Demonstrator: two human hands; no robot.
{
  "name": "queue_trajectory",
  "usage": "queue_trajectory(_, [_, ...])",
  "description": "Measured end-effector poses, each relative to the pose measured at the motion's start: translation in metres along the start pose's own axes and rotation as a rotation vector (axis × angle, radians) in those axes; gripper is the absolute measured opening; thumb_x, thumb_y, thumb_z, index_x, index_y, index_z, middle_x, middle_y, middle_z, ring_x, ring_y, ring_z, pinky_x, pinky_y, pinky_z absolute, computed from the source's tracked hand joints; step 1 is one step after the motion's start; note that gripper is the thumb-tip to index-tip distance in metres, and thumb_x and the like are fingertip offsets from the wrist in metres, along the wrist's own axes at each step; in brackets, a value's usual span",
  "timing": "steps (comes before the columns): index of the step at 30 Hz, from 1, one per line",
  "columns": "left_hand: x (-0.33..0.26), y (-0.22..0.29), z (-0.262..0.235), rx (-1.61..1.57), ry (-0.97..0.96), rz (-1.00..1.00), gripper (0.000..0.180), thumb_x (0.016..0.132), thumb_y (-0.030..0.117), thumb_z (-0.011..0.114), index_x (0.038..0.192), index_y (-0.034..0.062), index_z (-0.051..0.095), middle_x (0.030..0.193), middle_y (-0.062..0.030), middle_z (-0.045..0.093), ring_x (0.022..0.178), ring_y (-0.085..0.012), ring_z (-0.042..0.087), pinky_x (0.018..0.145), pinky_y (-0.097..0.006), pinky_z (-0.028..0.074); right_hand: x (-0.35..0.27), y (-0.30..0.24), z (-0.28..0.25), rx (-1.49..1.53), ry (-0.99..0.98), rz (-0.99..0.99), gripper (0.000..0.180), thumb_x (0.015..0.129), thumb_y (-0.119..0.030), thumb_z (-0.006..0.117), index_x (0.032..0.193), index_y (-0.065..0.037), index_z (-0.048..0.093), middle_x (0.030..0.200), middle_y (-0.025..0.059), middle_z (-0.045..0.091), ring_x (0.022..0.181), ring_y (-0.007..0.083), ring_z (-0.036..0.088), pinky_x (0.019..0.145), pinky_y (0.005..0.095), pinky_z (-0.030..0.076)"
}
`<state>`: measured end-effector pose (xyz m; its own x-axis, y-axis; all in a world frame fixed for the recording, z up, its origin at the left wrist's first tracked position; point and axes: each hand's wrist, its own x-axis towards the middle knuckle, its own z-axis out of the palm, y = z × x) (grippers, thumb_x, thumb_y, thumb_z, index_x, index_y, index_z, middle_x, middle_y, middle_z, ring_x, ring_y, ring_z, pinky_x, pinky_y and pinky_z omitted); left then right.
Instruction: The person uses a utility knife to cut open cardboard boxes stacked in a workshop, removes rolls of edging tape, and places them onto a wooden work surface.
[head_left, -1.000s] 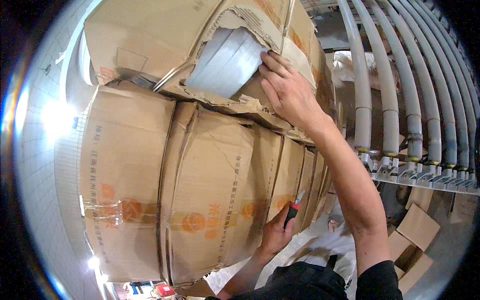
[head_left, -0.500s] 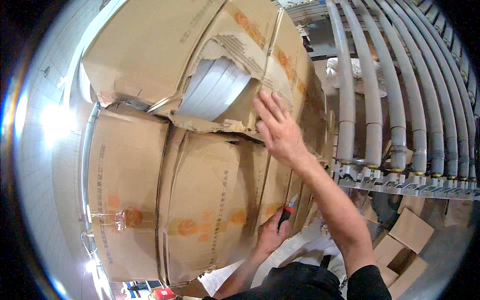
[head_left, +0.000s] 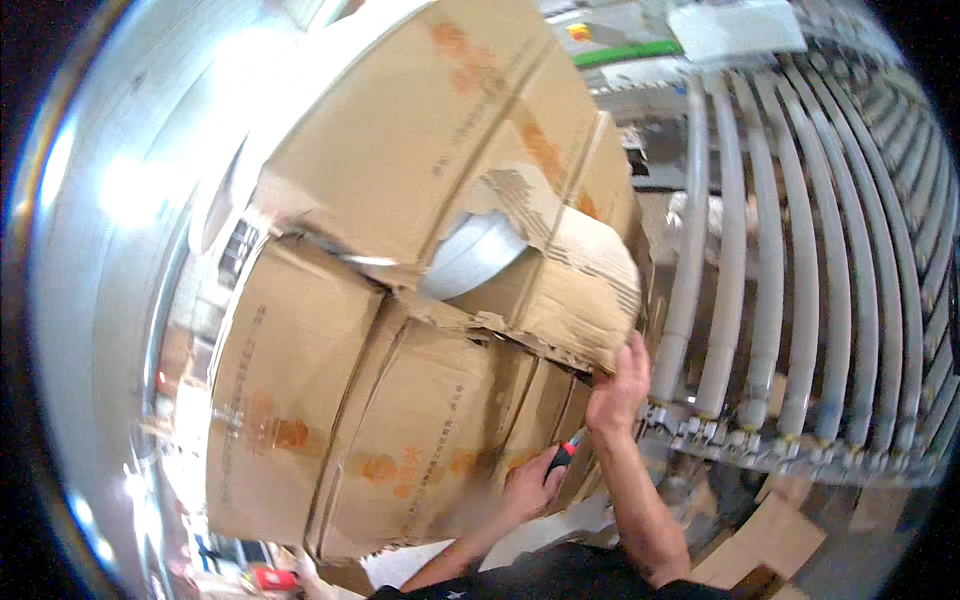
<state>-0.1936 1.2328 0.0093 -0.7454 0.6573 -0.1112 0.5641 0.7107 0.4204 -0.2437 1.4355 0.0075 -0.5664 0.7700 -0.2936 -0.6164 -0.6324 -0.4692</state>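
A stack of brown cardboard boxes fills the middle. One upper box is torn open, and a curved, pale grey-white ribbed surface shows through the hole. Right of that hole a torn cardboard flap lies folded outward, its rough inner side showing. My right hand is at the flap's lower right corner, thumb and fingers around its edge. Lower down, my left hand grips a red and black utility knife in front of the lower boxes. The blade points up and right, close to my right wrist.
A conveyor of grey rollers runs along the right, with a metal side rail. Flattened cardboard lies below it at the lower right. A metal pole stands left of the stack. A red item sits at the lower left.
My right hand has moved down and right from beside the hole to the corner of the flap, which now spreads outward. The knife remains in my left hand. The whole view has shifted.
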Motion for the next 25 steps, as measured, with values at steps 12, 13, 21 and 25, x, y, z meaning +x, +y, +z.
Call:
queue_trajectory(12, [-0.041, -0.002, 0.014, -0.013, -0.265, -0.439, 0.059, 0.091, 0.025, 0.055, 0.145, 0.0069, 0.041, 0.106, -0.0232, 0.068, 0.089, -0.042, 0.067, 0.073, -0.06, 0.052, -0.026, -0.003, 0.131, -1.073, -0.895, -0.869, 0.091, 0.096, -0.033, 0.06, 0.156, 0.004, 0.003, 0.163, 0.0263, 0.001, 0.152, 0.038, 0.002, 0.122, 0.0472, 0.002])
queue_trajectory(13, [-0.047, -0.002, 0.033, -0.04, -0.234, -0.456, 0.058, 0.089, 0.023, 0.055, 0.143, 0.0063, 0.041, 0.103, -0.0253, 0.067, 0.089, -0.0423, 0.068, 0.072, -0.058, 0.053, -0.028, -0.003, 0.126, -1.05, -0.866, -0.898, 0.092, 0.096, -0.037, 0.06, 0.156, 0.005, 0.004, 0.163, 0.027, 0.0, 0.151, 0.0389, 0.002, 0.122, 0.0481, 0.003])
queue_trajectory(21, [-0.122, -0.033, 0.079, -0.107, 0.169, -0.309, 0.05, 0.083, 0.022, 0.061, 0.132, 0.0114, 0.052, 0.095, -0.0163, 0.068, 0.088, -0.0343, 0.068, 0.068, -0.047, 0.053, 0.019, 0.001, 0.03, -1.335, -0.916, -0.916, 0.077, 0.102, -0.042, 0.051, 0.155, 0.003, 0.016, 0.16, 0.0284, 0.017, 0.146, 0.0384, 0.026, 0.118, 0.0459, 0.027])
queue_trajectory(25, [-0.202, -0.077, 0.109, -0.028, 0.352, -0.318, 0.047, 0.087, 0.027, 0.061, 0.13, 0.009, 0.053, 0.097, -0.0139, 0.069, 0.092, -0.0333, 0.068, 0.07, -0.046, 0.052, 0.006, 0.049, -0.046, -1.617, -0.809, -1.019, 0.069, 0.103, -0.034, 0.051, 0.156, 0.0, 0.021, 0.16, 0.0246, 0.022, 0.14, 0.0332, 0.039, 0.107, 0.0432, 0.042])
